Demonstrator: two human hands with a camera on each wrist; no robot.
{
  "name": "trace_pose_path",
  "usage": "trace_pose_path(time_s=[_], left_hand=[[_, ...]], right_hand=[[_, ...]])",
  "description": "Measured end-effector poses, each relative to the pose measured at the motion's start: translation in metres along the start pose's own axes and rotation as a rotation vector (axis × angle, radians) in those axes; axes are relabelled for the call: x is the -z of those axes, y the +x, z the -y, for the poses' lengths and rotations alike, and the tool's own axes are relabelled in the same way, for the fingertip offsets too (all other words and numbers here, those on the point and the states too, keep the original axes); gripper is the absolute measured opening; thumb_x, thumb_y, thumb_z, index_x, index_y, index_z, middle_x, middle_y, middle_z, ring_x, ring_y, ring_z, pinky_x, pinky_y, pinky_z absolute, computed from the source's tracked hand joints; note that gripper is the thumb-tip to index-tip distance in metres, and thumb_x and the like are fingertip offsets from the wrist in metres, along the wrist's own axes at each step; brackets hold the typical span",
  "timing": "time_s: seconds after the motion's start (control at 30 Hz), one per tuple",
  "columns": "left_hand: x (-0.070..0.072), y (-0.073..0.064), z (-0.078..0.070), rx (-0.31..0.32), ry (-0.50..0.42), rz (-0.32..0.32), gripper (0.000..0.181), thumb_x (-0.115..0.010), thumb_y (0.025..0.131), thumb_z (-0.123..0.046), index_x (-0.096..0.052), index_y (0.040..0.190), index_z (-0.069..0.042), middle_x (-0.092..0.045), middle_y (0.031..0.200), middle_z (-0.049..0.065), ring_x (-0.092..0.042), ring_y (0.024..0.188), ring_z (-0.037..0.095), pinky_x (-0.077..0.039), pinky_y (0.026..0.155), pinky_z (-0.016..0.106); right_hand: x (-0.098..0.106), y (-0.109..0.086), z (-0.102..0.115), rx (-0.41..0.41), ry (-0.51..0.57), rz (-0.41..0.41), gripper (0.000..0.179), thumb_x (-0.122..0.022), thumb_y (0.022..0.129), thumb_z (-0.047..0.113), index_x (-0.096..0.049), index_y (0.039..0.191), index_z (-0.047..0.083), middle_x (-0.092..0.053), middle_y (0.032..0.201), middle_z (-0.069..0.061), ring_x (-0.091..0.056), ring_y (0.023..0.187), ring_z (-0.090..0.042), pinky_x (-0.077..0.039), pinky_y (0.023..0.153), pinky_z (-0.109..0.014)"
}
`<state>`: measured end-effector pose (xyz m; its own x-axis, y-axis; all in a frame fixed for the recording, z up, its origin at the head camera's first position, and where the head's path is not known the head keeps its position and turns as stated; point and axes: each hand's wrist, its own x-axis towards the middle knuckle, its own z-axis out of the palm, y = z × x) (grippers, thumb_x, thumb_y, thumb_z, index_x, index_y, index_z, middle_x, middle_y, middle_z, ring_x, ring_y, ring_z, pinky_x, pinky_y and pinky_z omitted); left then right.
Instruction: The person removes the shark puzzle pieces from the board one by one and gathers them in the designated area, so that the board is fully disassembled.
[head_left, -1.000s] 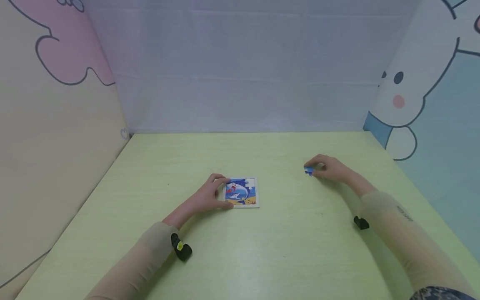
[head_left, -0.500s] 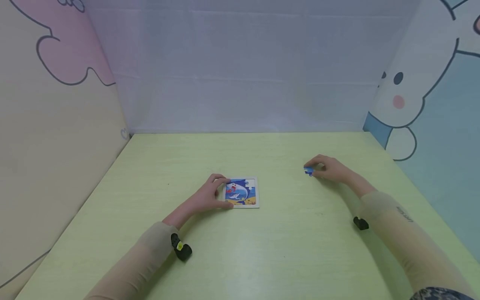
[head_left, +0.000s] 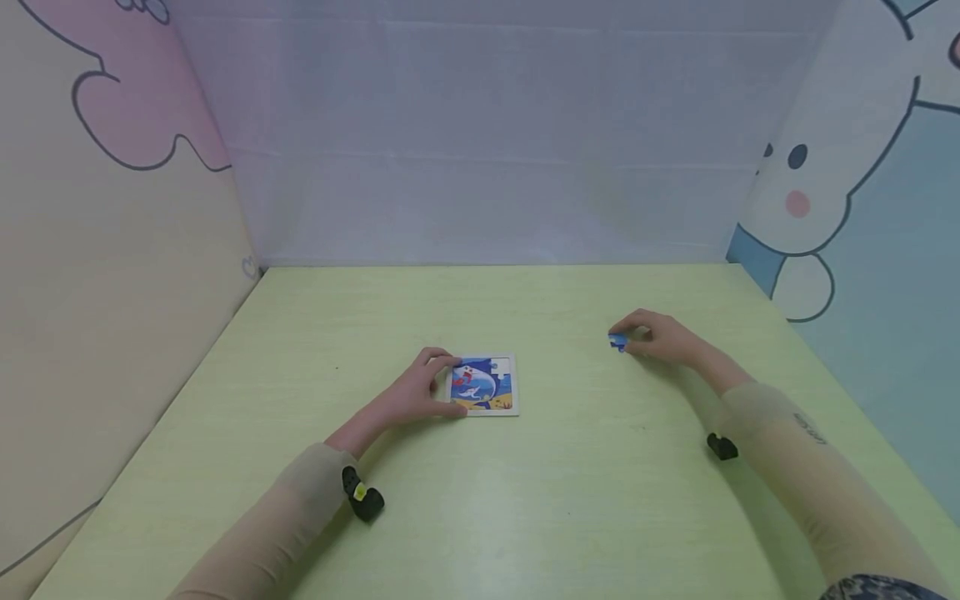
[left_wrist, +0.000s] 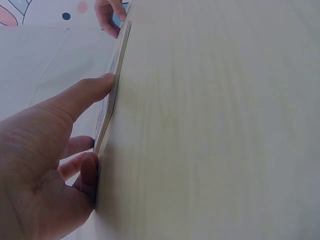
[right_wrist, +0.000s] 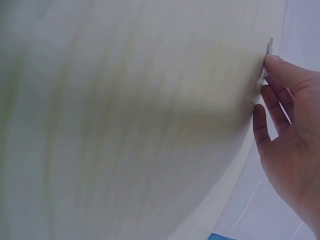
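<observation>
A small square jigsaw puzzle point(head_left: 480, 387) with a dolphin picture lies in a white frame on the table; a white piece-shaped gap shows at its upper right. My left hand point(head_left: 414, 392) grips the frame from the left, thumb at the near edge and fingers at the far edge. In the left wrist view the thumb presses on the rim of the frame point(left_wrist: 122, 45). To the right and farther back, my right hand point(head_left: 660, 337) holds a blue puzzle piece point(head_left: 617, 342) between thumb and fingers, low at the tabletop. Edge-on, that piece point(right_wrist: 270, 46) shows past the thumb in the right wrist view.
The pale green table point(head_left: 525, 500) reaches back to a plain whitish wall sheet point(head_left: 495, 142). Side panels with cartoon drawings point(head_left: 810, 167) stand at left and right. Black wrist mounts point(head_left: 363, 497) hang below both sleeves.
</observation>
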<state>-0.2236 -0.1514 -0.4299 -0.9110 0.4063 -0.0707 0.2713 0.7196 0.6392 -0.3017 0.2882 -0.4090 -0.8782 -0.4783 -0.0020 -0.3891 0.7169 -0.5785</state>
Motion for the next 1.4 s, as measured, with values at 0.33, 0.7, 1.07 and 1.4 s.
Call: trace_pose_path(time_s=[0.33, 0.7, 1.07, 1.4], left_hand=[[-0.002, 0.000, 0.002, 0.011, -0.005, 0.013, 0.085, -0.084, 0.076, -0.042, -0.045, 0.148, -0.017, -0.031, 0.152, 0.007, -0.048, 0.101, 0.020, -0.042, 0.083, 0.030], [-0.002, -0.001, 0.001, 0.024, 0.001, 0.011, 0.085, -0.084, 0.076, -0.041, -0.045, 0.148, -0.017, -0.031, 0.152, 0.007, -0.049, 0.100, 0.020, -0.042, 0.082, 0.030], [-0.002, -0.001, 0.002, 0.025, 0.008, 0.007, 0.085, -0.084, 0.076, -0.043, -0.045, 0.148, -0.018, -0.032, 0.152, 0.007, -0.049, 0.100, 0.019, -0.042, 0.082, 0.030], [0.000, -0.001, -0.001, 0.015, 0.015, -0.001, 0.084, -0.084, 0.076, -0.042, -0.046, 0.146, -0.016, -0.033, 0.152, 0.008, -0.049, 0.100, 0.020, -0.042, 0.082, 0.029]], right_hand=[[0.005, -0.001, 0.001, -0.001, -0.030, 0.039, 0.041, -0.070, 0.090, 0.009, -0.060, 0.130, 0.003, -0.059, 0.132, -0.020, -0.052, 0.126, -0.040, -0.042, 0.105, -0.057], [0.000, 0.008, 0.021, 0.010, -0.093, 0.065, 0.053, -0.077, 0.084, 0.016, -0.059, 0.132, 0.001, -0.058, 0.135, -0.023, -0.051, 0.127, -0.041, -0.039, 0.107, -0.056], [-0.026, 0.032, 0.053, 0.099, -0.071, 0.051, 0.055, -0.076, 0.086, 0.020, -0.058, 0.134, 0.001, -0.057, 0.138, -0.021, -0.048, 0.132, -0.039, -0.037, 0.110, -0.056], [-0.056, 0.053, 0.097, 0.116, -0.079, 0.083, 0.055, -0.075, 0.087, 0.021, -0.056, 0.136, 0.003, -0.059, 0.136, -0.015, -0.053, 0.128, -0.033, -0.041, 0.109, -0.050]])
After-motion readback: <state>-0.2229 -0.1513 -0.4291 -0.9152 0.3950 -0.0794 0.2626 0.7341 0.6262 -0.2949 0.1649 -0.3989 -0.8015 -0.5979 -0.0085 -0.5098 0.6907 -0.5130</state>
